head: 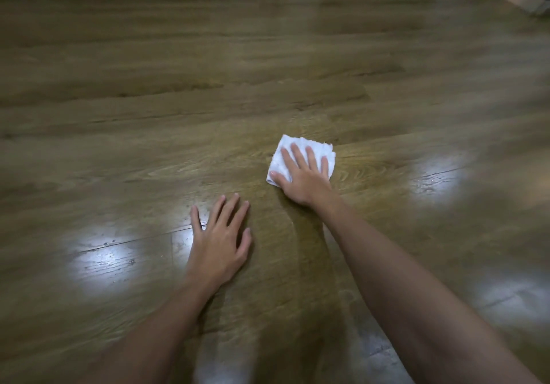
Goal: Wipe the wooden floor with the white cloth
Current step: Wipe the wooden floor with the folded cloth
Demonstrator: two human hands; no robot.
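no readable text, no labels, no brands, no numbers anywhere

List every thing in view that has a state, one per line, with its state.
cloth: folded, flat on the floor, under the right hand
right hand: fingers straight, pressing the cloth down
left hand: fingers spread, flat on the bare floor, holding nothing
floor: glossy, with bright light reflections; a darker streak runs from the cloth back toward the person

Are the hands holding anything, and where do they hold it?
Nothing is gripped. The right hand presses flat on top of the white cloth, fingers straight. The left hand rests flat on the bare wooden floor.
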